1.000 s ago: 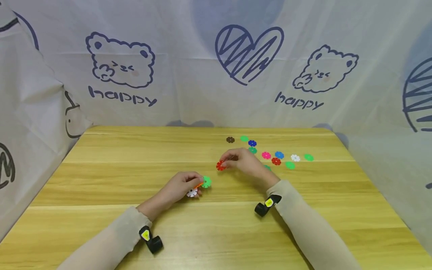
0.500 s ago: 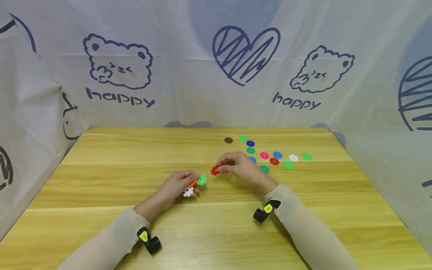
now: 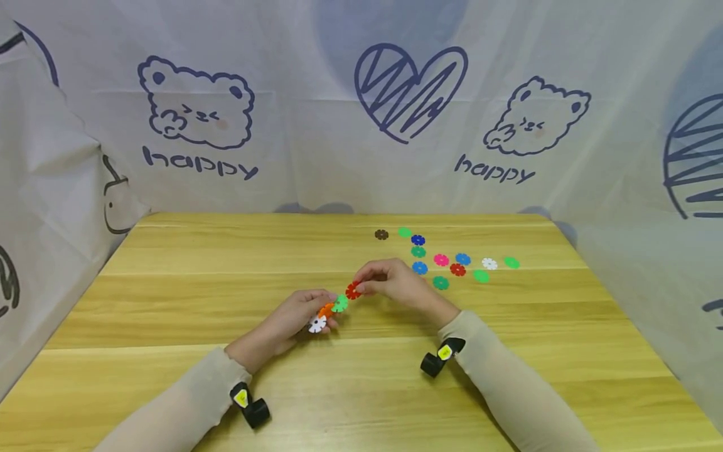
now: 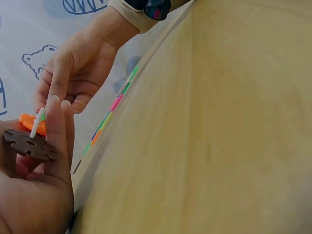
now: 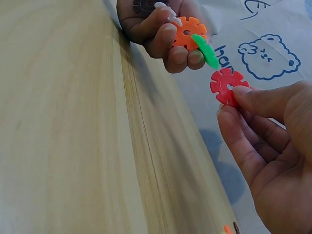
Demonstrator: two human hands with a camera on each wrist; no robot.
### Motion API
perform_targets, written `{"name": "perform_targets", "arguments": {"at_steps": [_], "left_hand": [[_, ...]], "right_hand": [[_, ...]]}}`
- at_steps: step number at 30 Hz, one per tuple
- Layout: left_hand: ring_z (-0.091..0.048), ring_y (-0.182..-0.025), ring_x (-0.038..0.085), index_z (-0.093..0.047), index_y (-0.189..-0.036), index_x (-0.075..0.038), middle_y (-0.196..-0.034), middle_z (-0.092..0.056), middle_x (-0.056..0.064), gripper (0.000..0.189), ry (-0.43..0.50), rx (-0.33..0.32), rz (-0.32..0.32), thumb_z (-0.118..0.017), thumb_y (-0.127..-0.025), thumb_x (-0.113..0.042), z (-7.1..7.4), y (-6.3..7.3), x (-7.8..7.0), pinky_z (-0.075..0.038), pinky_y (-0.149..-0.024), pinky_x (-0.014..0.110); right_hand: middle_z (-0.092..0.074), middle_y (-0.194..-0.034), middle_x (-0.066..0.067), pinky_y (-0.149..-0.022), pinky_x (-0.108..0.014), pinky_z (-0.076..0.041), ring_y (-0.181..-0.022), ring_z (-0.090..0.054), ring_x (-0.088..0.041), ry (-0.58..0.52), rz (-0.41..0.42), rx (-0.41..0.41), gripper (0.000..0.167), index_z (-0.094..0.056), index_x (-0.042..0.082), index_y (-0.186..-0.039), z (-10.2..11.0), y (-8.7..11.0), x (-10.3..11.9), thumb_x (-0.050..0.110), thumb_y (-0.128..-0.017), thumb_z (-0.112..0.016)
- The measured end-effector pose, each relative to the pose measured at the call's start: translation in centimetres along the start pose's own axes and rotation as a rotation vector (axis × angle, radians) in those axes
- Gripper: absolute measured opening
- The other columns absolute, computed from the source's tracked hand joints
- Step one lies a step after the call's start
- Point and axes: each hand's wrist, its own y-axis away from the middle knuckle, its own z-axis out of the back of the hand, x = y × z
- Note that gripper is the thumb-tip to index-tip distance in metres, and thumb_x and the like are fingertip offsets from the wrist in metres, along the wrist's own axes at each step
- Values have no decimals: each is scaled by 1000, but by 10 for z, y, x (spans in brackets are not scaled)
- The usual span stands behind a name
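Observation:
My left hand [image 3: 294, 315] holds a short chain of notched plastic discs, joined at their slots. A brown disc [image 4: 22, 142] sits at the palm end, followed by a white disc [image 3: 316, 325], an orange disc [image 5: 181, 41] and a light green disc [image 5: 204, 50]. Between thumb and fingers, my right hand [image 3: 398, 285] pinches a red disc [image 5: 220, 88] by its edge. The red disc stands close to the free end of the green one; whether they touch, I cannot tell. Both hands are raised above the wooden table [image 3: 350, 389].
Loose notched discs lie scattered at the back right of the table, among them a dark brown disc [image 3: 381, 235], a pink disc [image 3: 441, 260], a second red disc [image 3: 457, 270] and a second white disc [image 3: 489, 263]. A printed cloth [image 3: 316, 157] hangs behind the table.
My right hand has moved left and slightly down, bringing the red disc near the green one. The chain in my left hand has turned, showing more of the orange disc.

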Motion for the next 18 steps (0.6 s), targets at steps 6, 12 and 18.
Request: {"name": "perform_targets", "arguments": {"at_steps": [6, 12, 18], "left_hand": [[-66, -71, 14, -60, -113, 4, -90, -66, 13, 32, 20, 7, 8, -52, -103, -26, 0, -1, 0, -55, -63, 23], [-65, -69, 13, -60, -112, 5, -88, -66, 11, 33, 19, 12, 9, -52, -103, -26, -1, -1, 0, -55, -63, 23], [-65, -67, 12, -60, -110, 4, -82, -66, 9, 31, 19, 2, 8, -52, -103, -25, -2, 0, -1, -56, -64, 24]], "right_hand": [[-71, -96, -9, -83, -49, -54, -92, -66, -37, -50, 6, 16, 12, -71, 0, -104, -1, 1, 3, 4, -93, -66], [-71, -95, -7, -82, -46, -55, -89, -67, -33, -37, 11, 14, 11, -72, 2, -102, -2, 0, 3, 6, -93, -67], [-71, -93, -6, -80, -42, -56, -86, -68, -28, -20, 30, 16, 10, -73, 2, -100, -4, 0, 4, 3, -92, -67]]}}
